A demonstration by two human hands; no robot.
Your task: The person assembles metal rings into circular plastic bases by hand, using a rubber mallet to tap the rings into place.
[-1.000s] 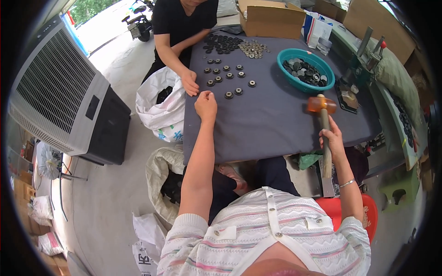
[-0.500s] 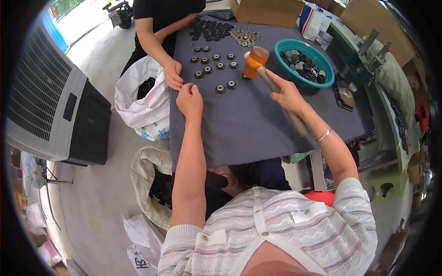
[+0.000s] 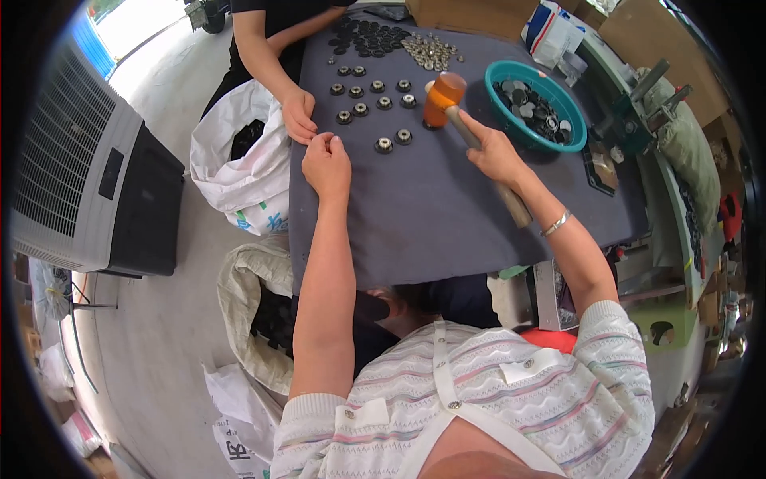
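My right hand (image 3: 496, 156) is wrapped round the wooden handle of a mallet (image 3: 447, 89) with an orange head. The mallet head is over a small dark round part on the grey-covered table (image 3: 447, 215), which it mostly hides; I cannot tell if they touch. My left hand (image 3: 328, 168) is closed at the table's left side, fingertips pinched together, and what they may hold is hidden. Right beside it is a co-worker's hand (image 3: 298, 117). Several black round parts with silver centres (image 3: 384, 144) stand in loose rows between my hands.
Black discs (image 3: 371, 40) and small silver pieces (image 3: 433, 52) lie in piles at the far side. A teal basin (image 3: 578, 120) of round pieces stands right, before a green bench press (image 3: 646, 112). Left of the table are a white sack (image 3: 211, 172) and an air cooler (image 3: 148, 207).
The whole view has shifted slightly. Both hands, the mallet and the co-worker's hand keep nearly the same places over the table.
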